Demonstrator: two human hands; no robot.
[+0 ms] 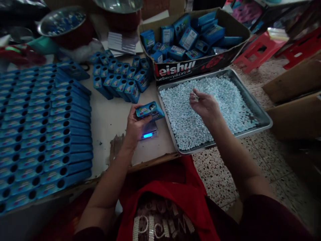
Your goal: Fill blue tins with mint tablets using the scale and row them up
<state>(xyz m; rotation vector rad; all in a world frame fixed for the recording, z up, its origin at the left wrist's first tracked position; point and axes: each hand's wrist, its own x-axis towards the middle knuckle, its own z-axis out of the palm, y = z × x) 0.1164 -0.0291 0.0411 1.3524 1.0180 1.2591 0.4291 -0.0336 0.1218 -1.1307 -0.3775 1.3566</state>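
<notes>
My left hand grips a small blue box with a round hole in its top face. Just under that box sits a small digital scale with a lit blue display. Over the metal tray, my right hand is turned palm up, its fingers curled around a few small pale candies. Light-blue and white candies spread across most of the tray.
Rows of upright blue boxes fill the table's left side. A smaller cluster stands behind the scale. Behind the tray is a cardboard carton of blue boxes. At back left is a metal bowl; red stools stand right.
</notes>
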